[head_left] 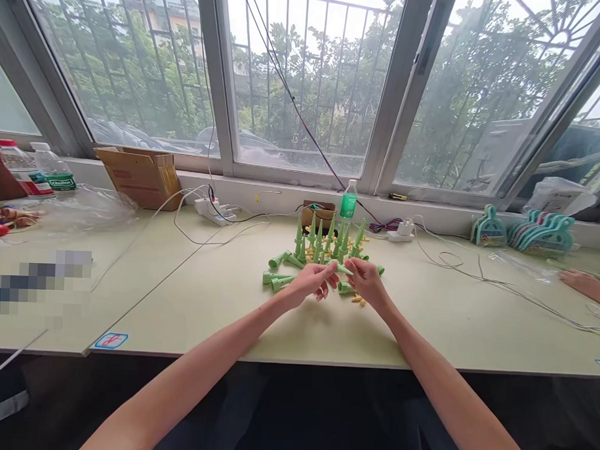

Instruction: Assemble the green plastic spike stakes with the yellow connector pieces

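A green pointed plastic cone (344,268) lies sideways between my hands, its tip toward the right. My left hand (314,282) is closed on its wide end with thumb and fingers. My right hand (367,281) is pinched beside the tip; whether it grips the cone or some small part is hidden. Just beyond stand several upright green cones (345,241) with small yellow pieces (310,238) among them. More green cone-shaped parts (278,279) lie on their sides to the left. A few loose yellow pieces (359,300) rest below my right hand.
Behind the cones are a small brown box (318,216) and a green-labelled bottle (349,200). Power strips (216,211) and white cables (446,259) run along the back of the table (203,313). Teal hangers (540,231) and another person's hand (586,286) are at right.
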{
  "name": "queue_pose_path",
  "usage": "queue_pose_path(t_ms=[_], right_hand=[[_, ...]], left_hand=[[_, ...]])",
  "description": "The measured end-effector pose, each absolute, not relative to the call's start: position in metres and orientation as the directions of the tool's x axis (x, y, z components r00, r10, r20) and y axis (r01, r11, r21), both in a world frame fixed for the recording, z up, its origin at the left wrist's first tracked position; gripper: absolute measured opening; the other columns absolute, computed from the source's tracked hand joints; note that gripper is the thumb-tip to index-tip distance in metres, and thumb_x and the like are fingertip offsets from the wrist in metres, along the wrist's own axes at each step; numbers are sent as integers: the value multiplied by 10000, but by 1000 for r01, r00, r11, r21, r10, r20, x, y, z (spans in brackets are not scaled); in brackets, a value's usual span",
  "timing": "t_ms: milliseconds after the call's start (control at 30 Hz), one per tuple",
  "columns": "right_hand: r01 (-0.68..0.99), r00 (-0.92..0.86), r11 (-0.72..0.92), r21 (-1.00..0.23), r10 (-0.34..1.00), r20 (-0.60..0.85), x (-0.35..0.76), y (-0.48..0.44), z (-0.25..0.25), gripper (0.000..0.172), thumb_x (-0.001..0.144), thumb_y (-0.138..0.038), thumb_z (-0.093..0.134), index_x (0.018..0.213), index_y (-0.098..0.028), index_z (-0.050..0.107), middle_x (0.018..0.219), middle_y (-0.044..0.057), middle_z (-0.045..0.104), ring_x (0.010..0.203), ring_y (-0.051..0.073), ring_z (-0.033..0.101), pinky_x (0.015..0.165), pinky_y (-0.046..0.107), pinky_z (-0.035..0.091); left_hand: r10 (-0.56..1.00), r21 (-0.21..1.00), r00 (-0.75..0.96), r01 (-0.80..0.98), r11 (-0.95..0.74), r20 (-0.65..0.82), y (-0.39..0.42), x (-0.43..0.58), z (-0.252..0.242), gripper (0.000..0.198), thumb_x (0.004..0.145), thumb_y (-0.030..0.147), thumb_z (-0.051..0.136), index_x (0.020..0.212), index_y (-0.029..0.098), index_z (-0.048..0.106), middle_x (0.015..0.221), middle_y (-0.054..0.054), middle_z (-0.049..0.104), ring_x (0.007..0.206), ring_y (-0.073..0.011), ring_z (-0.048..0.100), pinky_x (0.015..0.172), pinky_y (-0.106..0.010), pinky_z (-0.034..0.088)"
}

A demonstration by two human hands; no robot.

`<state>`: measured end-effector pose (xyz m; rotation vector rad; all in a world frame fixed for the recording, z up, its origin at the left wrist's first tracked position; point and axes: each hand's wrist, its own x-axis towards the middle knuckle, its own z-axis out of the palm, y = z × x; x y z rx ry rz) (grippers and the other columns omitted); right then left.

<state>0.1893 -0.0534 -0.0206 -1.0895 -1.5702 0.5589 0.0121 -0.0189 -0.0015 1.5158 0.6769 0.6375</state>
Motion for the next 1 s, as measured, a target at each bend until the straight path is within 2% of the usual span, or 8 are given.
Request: queue_pose_path(t_ms=[133,300,467,700,800,1000], right_hand=[[383,20,467,-797,858,513,190,-53,-20,463,897,-575,464,637,-197,413,536,-48,365,457,80,353,430,213,338],[413,-35,495,-764,847,531,190,-55,-18,447,908,-560,454,653,-194,452,502,-50,387,440,84,345,427,220,303],[403,-58,481,-779,862,503,192,-54,-21,444,904,-585,444,691,-197,481,477,-54,397,415,91,343,422,230,294],[400,-79,469,-787,873,480,192,-53,-21,472,916,-593,418,665,-196,468,467,-49,396,404,91,357,419,229,292],[403,-74,462,-790,877,475,192,-52,-23,514,908,-617,411,608,-200,416,482,-36,410,412,90,368,414,230,299],[337,-71,381,-861,922,380,190,-52,-23,562,884,-651,413,539,-209,374,422,-34,374,365,96,359,373,242,279]], left_hand=[[722,1000,692,21,-4,-11,-18,12,-1,647,723,733,567,774,92,636,698,-49,606,428,-70,484,387,-218,333],[728,1000,685,-5,-23,21,-17,10,-2,559,726,663,635,763,106,608,659,-38,603,415,-62,476,401,-210,352],[746,993,659,-6,-121,95,-17,9,-2,511,741,634,642,737,127,576,476,16,513,387,-74,455,398,-207,344],[755,956,621,34,-293,209,-25,6,4,417,772,543,655,848,138,591,470,49,477,386,-68,431,383,-193,316],[746,924,610,58,-378,267,-25,7,1,386,770,508,666,886,147,593,557,36,511,417,-64,443,384,-187,328],[670,798,583,61,-600,460,-20,8,-10,354,806,427,649,1038,161,629,906,-44,597,563,-63,498,494,-188,441]])
